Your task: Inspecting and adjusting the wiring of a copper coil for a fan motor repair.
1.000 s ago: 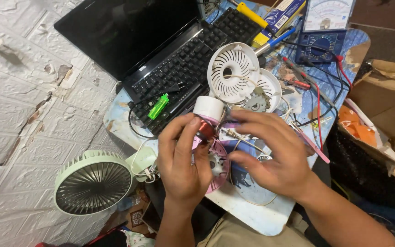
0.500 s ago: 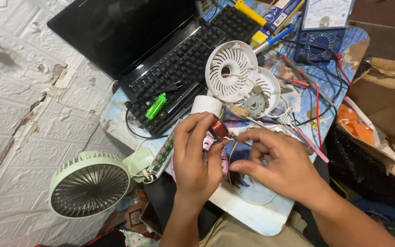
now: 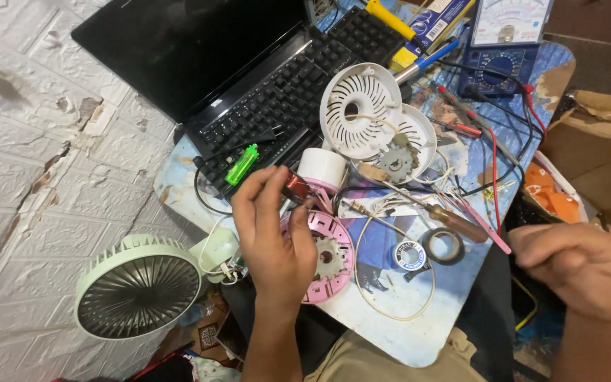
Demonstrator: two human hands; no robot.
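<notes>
Red coil [image 3: 295, 187] in left hand [image 3: 271, 237]

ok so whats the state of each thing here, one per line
left hand: pinching a small red part
right hand: closed, off the table
laptop: open, screen dark
white grille: detached, on the table
pink fan base: opened, gear showing
green fan: intact, blades still
tape roll: lying flat

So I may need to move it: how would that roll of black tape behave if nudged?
The roll of black tape lies flat on the table, so it would likely slide, not roll. It looks small and probably light. Loose white wires nearby might snag it.
</notes>
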